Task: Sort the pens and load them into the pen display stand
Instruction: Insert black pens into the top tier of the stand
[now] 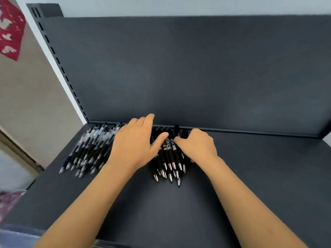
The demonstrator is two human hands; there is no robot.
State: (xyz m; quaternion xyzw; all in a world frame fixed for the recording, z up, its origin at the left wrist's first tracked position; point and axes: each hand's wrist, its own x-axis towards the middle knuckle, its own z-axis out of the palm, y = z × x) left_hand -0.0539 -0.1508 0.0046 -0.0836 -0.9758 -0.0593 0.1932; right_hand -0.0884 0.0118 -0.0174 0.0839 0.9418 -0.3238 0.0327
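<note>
Shelf surface, lower and right frame: matte dark grey, no pattern. Back panel, upper centre: same dark grey. Upright, upper left: white edge, row of black slots. Clear-barrelled pens, centre left: transparent bodies, black grips, silver tips. Black pens, centre: solid black, silver tips, small white label marks. Hanging, top left: red with white shapes.

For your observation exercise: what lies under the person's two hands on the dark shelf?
A pile of black pens, silver tips toward the camera. The left hand and right hand cover the pile's edges, so the count stays hidden.
</note>
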